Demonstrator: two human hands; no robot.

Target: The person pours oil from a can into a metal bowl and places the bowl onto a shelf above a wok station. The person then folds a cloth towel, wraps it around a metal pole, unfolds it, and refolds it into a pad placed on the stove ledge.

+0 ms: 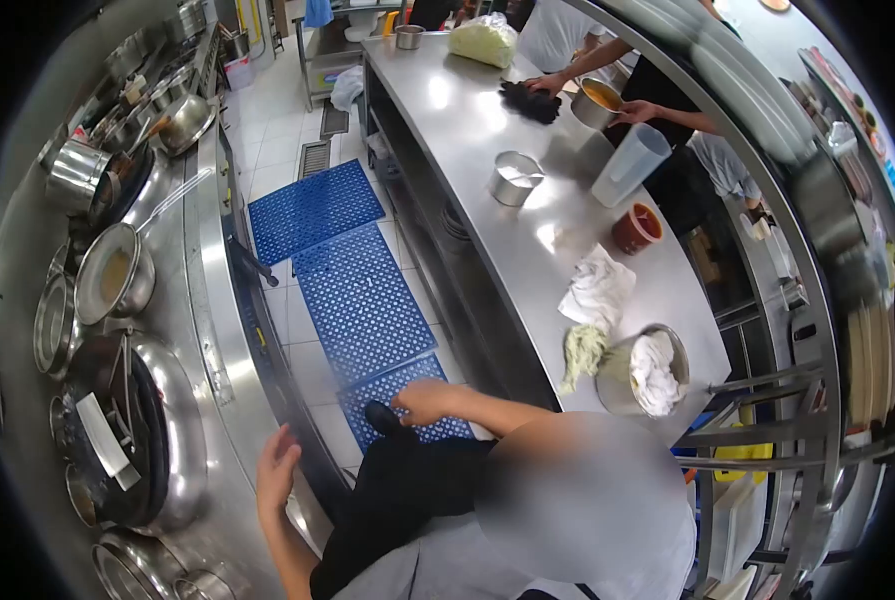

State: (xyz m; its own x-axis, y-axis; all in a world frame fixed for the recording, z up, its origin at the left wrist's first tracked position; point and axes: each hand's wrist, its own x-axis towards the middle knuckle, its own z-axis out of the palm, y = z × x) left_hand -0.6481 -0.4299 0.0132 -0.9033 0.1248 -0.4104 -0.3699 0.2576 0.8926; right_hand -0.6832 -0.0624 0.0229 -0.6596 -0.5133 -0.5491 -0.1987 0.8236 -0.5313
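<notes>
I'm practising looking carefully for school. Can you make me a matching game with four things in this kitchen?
1. floor mats
2. tall container
3. small round tub
4. metal pot at the near end of the worktable

A. red
B. has white cloth bunched inside
C. blue, full of holes
D. see-through

Right pairs: 1-C, 2-D, 3-A, 4-B

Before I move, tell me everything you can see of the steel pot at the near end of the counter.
The steel pot is round, shiny and looks metal. It stands on the counter, open-topped with no lid. A bunched white cloth sits in it, hiding most of the inside. A pale yellowish cloth lies close beside it. Neither the left hand nor the right hand touches it.
</notes>
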